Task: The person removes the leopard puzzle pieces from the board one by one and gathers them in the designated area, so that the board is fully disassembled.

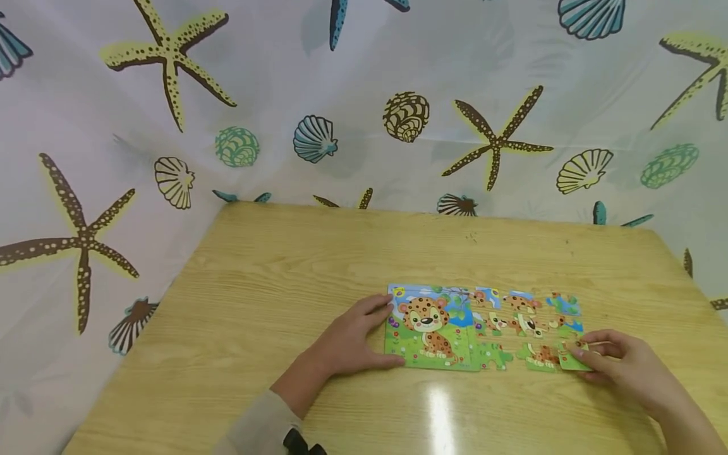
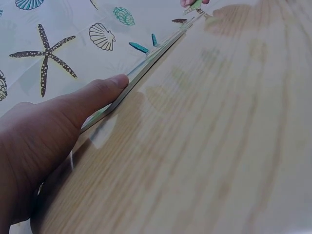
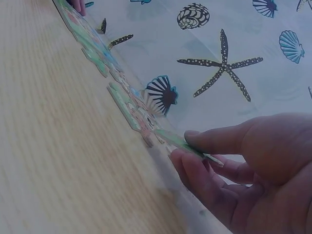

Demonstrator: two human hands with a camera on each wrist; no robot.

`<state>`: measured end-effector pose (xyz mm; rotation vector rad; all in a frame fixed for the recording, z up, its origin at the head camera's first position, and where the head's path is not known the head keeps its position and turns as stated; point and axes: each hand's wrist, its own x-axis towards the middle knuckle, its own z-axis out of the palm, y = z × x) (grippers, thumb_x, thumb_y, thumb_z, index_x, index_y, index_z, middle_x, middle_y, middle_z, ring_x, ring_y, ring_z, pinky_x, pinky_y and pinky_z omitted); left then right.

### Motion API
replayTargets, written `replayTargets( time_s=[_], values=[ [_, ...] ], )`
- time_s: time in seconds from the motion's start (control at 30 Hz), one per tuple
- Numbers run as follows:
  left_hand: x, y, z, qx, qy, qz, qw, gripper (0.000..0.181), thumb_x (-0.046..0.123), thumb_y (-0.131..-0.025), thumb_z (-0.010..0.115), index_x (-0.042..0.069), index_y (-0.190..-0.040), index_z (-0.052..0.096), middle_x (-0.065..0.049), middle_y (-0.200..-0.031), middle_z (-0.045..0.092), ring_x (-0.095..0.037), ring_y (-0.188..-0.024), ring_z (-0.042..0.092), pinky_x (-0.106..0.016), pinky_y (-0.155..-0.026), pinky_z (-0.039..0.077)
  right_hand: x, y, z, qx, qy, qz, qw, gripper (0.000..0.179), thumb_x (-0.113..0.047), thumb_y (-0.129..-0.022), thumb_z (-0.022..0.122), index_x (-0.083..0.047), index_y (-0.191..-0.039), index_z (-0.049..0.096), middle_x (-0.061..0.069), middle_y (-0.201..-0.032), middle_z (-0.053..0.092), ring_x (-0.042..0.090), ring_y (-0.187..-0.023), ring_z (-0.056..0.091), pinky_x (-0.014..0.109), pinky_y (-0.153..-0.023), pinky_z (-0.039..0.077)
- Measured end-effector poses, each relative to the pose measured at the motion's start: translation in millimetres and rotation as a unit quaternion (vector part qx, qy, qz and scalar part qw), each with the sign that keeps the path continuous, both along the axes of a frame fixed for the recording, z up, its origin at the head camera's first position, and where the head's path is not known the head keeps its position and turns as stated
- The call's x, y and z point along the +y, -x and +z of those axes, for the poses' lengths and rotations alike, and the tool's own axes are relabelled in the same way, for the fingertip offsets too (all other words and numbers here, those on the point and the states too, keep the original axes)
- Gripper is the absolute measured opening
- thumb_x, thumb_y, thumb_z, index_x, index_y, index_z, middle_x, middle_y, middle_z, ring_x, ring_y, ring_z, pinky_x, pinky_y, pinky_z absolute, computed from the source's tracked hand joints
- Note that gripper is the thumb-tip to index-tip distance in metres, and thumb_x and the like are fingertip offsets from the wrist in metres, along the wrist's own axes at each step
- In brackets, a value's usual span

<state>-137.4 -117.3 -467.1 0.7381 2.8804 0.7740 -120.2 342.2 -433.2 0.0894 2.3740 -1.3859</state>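
A square leopard picture board (image 1: 435, 328) lies flat on the wooden table. My left hand (image 1: 358, 338) rests at its left edge, thumb at the lower left corner and fingers along the upper left side; the left wrist view shows that thumb (image 2: 109, 90) lying on the edge. Between thumb and fingers my right hand (image 1: 625, 363) pinches a green puzzle piece (image 3: 178, 141), raised at a tilt at the lower right of the loose pieces. Beside it lies a piece with the leopard's spotted body (image 1: 540, 357). A green corner piece (image 1: 493, 356) sits against the board's right side.
Several more pieces, including a blue one (image 1: 564, 304) and a leopard face piece (image 1: 530, 324), lie in loose rows right of the board. A white curtain (image 1: 364, 82) printed with starfish and shells hangs behind the table (image 1: 273, 272) and at its sides.
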Motion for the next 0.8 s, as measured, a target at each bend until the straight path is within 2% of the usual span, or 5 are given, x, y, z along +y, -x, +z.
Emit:
replayTargets(
  time_s=[0.27, 0.4, 0.6, 0.67, 0.8],
  values=[
    [-1.5, -2.9, 3.8, -0.004, 0.001, -0.006, 1.0, 0.103, 0.071, -0.076, 0.072, 0.009, -0.152, 0.041, -0.001, -0.163, 0.031, -0.023, -0.151, 0.029, -0.045, -0.121, 0.032, 5, -5.2, -4.7, -0.011, 0.0, -0.01, 0.9999, 0.057, -0.025, -0.096, 0.068, 0.013, -0.132, 0.045, 0.004, -0.098, 0.067, 0.01, -0.083, 0.071, 0.028, -0.077, 0.062],
    [-0.4, -2.7, 4.1, -0.004, -0.003, -0.013, 0.9999, 0.102, 0.069, -0.076, 0.073, 0.008, -0.152, 0.041, -0.002, -0.163, 0.031, -0.024, -0.151, 0.028, -0.045, -0.122, 0.032, 2, -9.6, -1.2, 0.015, -0.075, -0.017, 0.9969, 0.061, -0.034, -0.094, 0.071, 0.011, -0.13, 0.052, 0.009, -0.101, 0.069, 0.012, -0.078, 0.07, 0.029, -0.071, 0.062],
    [0.4, -3.1, 2.6, -0.006, -0.008, -0.009, 0.9999, 0.102, 0.068, -0.077, 0.074, 0.007, -0.152, 0.04, -0.002, -0.164, 0.03, -0.024, -0.151, 0.028, -0.045, -0.121, 0.032, -8, -9.9, 9.8, 0.077, -0.281, -0.014, 0.9566, 0.074, -0.064, -0.087, 0.066, 0.002, -0.12, 0.065, 0.024, -0.111, 0.069, 0.038, -0.094, 0.066, 0.046, -0.073, 0.053],
    [0.2, -5.4, 1.7, -0.016, -0.017, -0.005, 0.9997, 0.102, 0.068, -0.077, 0.073, 0.007, -0.152, 0.04, 0.0, -0.164, 0.028, -0.023, -0.152, 0.027, -0.047, -0.121, 0.033, -15, -11.3, 9.9, 0.087, -0.297, -0.002, 0.951, 0.074, -0.063, -0.088, 0.065, 0.003, -0.121, 0.065, 0.026, -0.113, 0.069, 0.042, -0.098, 0.065, 0.05, -0.074, 0.053],
    [-3.7, -12.7, 4.1, -0.026, -0.029, 0.012, 0.9992, 0.094, 0.071, -0.082, 0.065, 0.015, -0.153, 0.041, 0.005, -0.165, 0.026, -0.021, -0.153, 0.024, -0.051, -0.12, 0.032, -31, -13.3, 7.6, 0.15, -0.27, 0.041, 0.9503, 0.059, -0.052, -0.092, 0.068, -0.002, -0.123, 0.066, 0.019, -0.112, 0.068, 0.03, -0.088, 0.068, 0.041, -0.068, 0.056]
  ],
)
